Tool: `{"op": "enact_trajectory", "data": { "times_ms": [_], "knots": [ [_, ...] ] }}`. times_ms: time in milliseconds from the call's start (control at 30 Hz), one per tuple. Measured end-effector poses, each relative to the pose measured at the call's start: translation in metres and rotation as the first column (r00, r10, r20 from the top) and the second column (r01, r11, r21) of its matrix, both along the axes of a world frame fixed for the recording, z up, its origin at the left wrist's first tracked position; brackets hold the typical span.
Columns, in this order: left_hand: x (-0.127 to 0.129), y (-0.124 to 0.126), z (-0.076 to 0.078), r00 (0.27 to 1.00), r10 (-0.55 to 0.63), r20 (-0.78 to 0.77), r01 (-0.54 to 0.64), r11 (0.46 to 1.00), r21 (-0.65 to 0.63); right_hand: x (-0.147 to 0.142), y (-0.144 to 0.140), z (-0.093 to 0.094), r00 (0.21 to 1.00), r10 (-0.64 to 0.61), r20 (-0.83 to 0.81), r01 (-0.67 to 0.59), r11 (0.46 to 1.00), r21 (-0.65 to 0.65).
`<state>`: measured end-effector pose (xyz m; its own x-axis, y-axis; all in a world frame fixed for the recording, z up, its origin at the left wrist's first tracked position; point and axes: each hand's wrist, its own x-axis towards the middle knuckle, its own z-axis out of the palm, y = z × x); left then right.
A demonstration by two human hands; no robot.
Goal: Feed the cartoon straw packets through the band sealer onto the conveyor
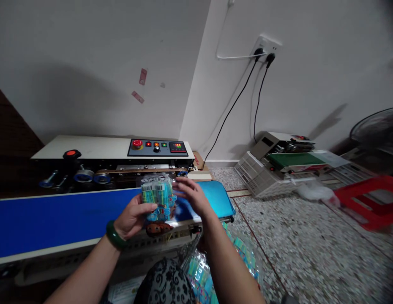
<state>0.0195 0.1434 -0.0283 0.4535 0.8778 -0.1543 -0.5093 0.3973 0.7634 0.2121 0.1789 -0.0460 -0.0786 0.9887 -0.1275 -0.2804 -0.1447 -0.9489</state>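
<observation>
My left hand [131, 218], with a green bangle on the wrist, grips a clear plastic packet of small teal and green items [157, 195] from below. My right hand [192, 195] touches the packet's right side with fingers spread. Both hands hover above the blue conveyor belt [57, 217] of a band sealing machine [98, 156], near the belt's right end. The packet's upper edge is close to the sealer's rollers.
The sealer's control panel [158, 147] has a red button and a lit display. A bag with several similar packets [215, 270] lies by my knees. A second sealing machine [279, 162] lies on the speckled floor, with a red stool [372, 198] and a fan [378, 128] at right.
</observation>
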Motion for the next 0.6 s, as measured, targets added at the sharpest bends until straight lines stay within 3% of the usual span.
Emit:
{"op": "enact_trajectory", "data": {
  "times_ms": [100, 200, 300, 433, 500, 600],
  "knots": [
    [0.004, -0.002, 0.0, 0.999, -0.044, -0.004, 0.044, 0.999, 0.018, -0.01, -0.024, 0.004, 0.936, 0.313, -0.161, -0.313, 0.949, 0.026],
    [0.008, -0.004, -0.001, 0.997, -0.071, -0.014, 0.071, 0.997, 0.035, -0.012, -0.04, 0.007, 0.897, 0.372, -0.239, -0.372, 0.927, 0.05],
    [0.012, -0.006, -0.001, 0.997, -0.07, -0.04, 0.071, 0.997, 0.022, -0.011, -0.046, 0.011, 0.918, 0.355, -0.176, -0.349, 0.935, 0.067],
    [0.015, -0.006, -0.001, 0.994, -0.091, -0.057, 0.09, 0.996, -0.008, -0.009, -0.042, 0.005, 0.981, 0.195, 0.007, -0.195, 0.979, 0.052],
    [0.014, -0.006, 0.0, 0.996, -0.077, -0.044, 0.076, 0.997, -0.021, -0.002, -0.035, -0.005, 1.0, 0.014, 0.017, -0.014, 1.0, 0.014],
    [0.011, -0.004, 0.002, 0.999, 0.012, -0.046, -0.013, 1.0, -0.025, 0.017, -0.02, -0.02, 0.963, -0.266, 0.041, 0.269, 0.96, -0.079]
  ]
}}
